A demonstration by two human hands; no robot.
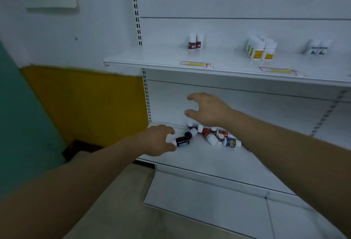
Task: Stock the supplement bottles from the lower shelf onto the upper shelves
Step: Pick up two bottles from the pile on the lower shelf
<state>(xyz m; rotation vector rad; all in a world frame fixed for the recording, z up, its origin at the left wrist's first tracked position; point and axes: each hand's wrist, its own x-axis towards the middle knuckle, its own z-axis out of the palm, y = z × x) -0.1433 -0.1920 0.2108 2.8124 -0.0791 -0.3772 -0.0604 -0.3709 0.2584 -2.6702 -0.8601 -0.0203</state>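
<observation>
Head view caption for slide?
Open left hand and open right hand reach toward jumbled supplement bottles on the white lower shelf; upright white plastic bottles stand above.

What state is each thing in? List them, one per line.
Left hand: open, empty, beside the dark bottle.
Right hand: open, empty, above the pile.
Dark bottle: on its side, lower shelf.
Pile: bottles jumbled, mostly on their sides, lower shelf.
Upper-shelf bottles: upright, three groups.
</observation>
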